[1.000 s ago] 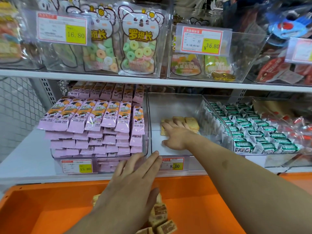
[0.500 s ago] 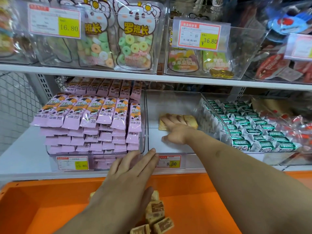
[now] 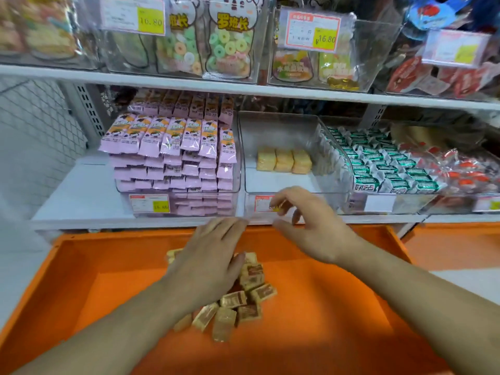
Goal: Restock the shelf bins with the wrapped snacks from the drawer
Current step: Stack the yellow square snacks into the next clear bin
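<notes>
Three snacks [image 3: 283, 160] in the middle bin [image 3: 281, 125] so far | roughly a dozen left in the drawer [image 3: 89, 288] | left hand [image 3: 208, 261] flat on the pile, fingers straight | right hand [image 3: 308, 226] loose, empty, near the bin front | barely started imo

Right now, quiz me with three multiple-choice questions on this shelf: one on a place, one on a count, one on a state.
1. Where does the left hand rest?
A. on the snacks in the orange drawer
B. in the clear bin
C. on the pink packs

2. How many yellow snacks stand in the clear bin?
A. one
B. three
C. six

3. What does the right hand hold?
A. a green pack
B. a price tag
C. nothing

Answers:
1 A, its palm lies on the pile.
2 B, three stand side by side.
3 C, its fingers are loosely curled and empty.
</notes>
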The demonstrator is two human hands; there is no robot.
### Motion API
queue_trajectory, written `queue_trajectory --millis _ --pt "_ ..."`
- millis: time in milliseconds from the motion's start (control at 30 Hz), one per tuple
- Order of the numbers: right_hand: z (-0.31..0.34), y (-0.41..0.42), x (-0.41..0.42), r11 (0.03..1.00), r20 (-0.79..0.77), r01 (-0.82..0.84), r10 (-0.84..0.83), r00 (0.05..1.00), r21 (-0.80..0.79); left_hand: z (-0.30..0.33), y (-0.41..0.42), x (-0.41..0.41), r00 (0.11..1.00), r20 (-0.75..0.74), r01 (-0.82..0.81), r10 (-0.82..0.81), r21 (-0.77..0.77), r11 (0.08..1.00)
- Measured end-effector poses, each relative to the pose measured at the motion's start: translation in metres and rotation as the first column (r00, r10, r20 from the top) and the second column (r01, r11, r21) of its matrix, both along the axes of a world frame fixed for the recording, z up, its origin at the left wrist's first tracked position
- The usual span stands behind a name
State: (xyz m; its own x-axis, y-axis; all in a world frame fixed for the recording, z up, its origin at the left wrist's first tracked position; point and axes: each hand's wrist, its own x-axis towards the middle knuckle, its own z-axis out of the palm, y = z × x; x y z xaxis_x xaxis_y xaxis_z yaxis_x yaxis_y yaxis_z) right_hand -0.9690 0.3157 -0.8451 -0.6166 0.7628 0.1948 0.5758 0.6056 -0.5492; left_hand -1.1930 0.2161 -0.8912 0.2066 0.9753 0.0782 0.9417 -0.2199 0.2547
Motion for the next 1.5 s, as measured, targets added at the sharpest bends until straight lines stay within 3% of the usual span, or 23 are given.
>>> queue_trajectory --millis 100,200,267,500,633,800,1000,1167,1267,1400,1500 --pt "-0.056 -0.022 0.001 0.993 0.204 -0.033 0.055 0.977 -0.111 -0.038 -0.012 -0.008 0.997 0.031 -0.061 0.065 -0.131 0.989" --pt "-0.123 -0.021 0.001 0.965 0.458 0.019 0.107 0.883 -0.262 -0.076 -0.020 -0.019 0.995 -0.029 -0.098 0.093 -0.266 0.959" --pt "-0.156 -0.015 -0.002 0.945 0.544 0.072 0.121 0.830 -0.319 -0.097 -0.021 -0.025 0.993 -0.074 -0.114 0.095 -0.337 0.935" --pt "-0.219 0.008 -0.038 0.941 0.600 0.094 0.128 0.789 -0.325 -0.181 0.007 -0.031 0.987 -0.117 -0.150 0.108 -0.460 0.875" --pt "-0.239 0.008 -0.047 0.965 0.606 0.109 0.060 0.793 -0.239 -0.212 0.028 -0.022 0.977 -0.141 -0.211 0.162 -0.490 0.846" --pt "-0.247 0.008 -0.049 0.987 0.682 0.098 0.014 0.731 -0.125 -0.231 0.044 -0.018 0.947 -0.231 -0.301 0.222 -0.402 0.865" --pt "-0.255 0.006 -0.038 0.991 0.623 0.088 -0.005 0.782 -0.102 -0.228 0.042 -0.013 0.939 -0.265 -0.298 0.218 -0.315 0.901" --pt "-0.231 0.004 -0.032 0.971 0.544 0.186 -0.077 0.836 -0.148 -0.201 0.030 -0.017 0.973 -0.129 -0.222 0.189 -0.334 0.916" --pt "-0.196 0.002 -0.032 0.908 0.475 0.305 -0.141 0.869 -0.287 -0.163 0.021 -0.016 0.958 0.085 -0.226 0.275 -0.372 0.900" --pt "-0.138 -0.007 -0.027 0.819 0.315 0.361 -0.234 0.920 -0.445 -0.105 0.015 -0.008 0.802 0.402 -0.215 0.442 -0.496 0.841" --pt "-0.092 -0.018 -0.022 0.788 0.167 0.343 -0.301 0.939 -0.512 -0.059 0.008 0.002 0.541 0.618 -0.183 0.571 -0.576 0.796"
